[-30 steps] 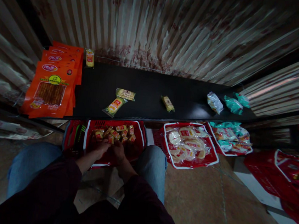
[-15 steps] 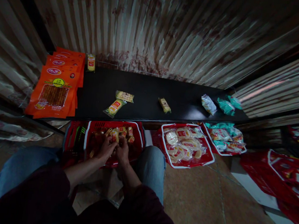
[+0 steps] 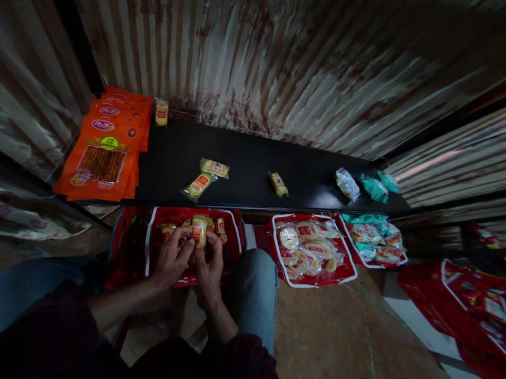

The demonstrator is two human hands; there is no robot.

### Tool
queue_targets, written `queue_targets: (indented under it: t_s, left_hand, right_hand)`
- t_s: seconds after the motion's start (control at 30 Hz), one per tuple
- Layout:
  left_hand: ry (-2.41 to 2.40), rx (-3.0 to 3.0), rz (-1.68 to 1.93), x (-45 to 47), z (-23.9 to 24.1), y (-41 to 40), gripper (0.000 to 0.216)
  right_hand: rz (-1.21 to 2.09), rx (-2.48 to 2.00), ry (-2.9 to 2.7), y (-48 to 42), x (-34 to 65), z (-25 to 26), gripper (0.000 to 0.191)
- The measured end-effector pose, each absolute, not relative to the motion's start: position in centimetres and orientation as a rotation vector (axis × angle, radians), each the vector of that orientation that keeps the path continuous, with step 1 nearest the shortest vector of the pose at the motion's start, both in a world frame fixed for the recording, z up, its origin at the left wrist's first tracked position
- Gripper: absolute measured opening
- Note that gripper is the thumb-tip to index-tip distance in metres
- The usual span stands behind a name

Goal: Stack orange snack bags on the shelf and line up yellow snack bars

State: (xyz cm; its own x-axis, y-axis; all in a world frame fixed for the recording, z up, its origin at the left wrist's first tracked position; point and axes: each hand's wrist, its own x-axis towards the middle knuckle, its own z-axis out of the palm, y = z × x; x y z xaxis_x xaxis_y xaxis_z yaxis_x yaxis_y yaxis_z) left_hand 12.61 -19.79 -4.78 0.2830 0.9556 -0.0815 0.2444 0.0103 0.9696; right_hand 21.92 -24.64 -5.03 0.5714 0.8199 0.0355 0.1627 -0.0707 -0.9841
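Observation:
My left hand (image 3: 172, 259) and my right hand (image 3: 209, 264) are close together over a red basket (image 3: 236, 231) on the floor between my knees. Both have their fingers curled round small yellow snack packets (image 3: 199, 228), lifted in a bunch above the basket. A few more of the same packets (image 3: 220, 227) lie loose in the basket behind my fingers. On the black shelf (image 3: 257, 154) above lie two similar packets (image 3: 199, 185) and one further right (image 3: 277, 183).
Orange snack bags (image 3: 105, 159) are stacked at the shelf's left end, with a small yellow packet (image 3: 162, 112) behind them. Green and white packets (image 3: 362, 186) lie at the right end. Further red baskets (image 3: 314, 250) of wrapped snacks stand on the floor to the right.
Both hands have risen out of the basket with a bunch of packets gripped between them. My view has shifted slightly left and down.

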Motion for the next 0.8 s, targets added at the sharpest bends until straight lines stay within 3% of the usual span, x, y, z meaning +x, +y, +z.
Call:
queue_targets:
  t_s: [0.5,0.8]
  left_hand:
    - [1.171,1.489,1.074,10.6,-3.3,-17.6,0.014]
    - [1.077,1.301,0.984,10.4,-2.5,-17.5,0.024]
  right_hand:
    - [0.771,-1.394,-0.738,-22.1,19.0,-2.7,0.031]
    - [0.362,-1.62,-1.201,-22.1,18.1,-2.7,0.034]
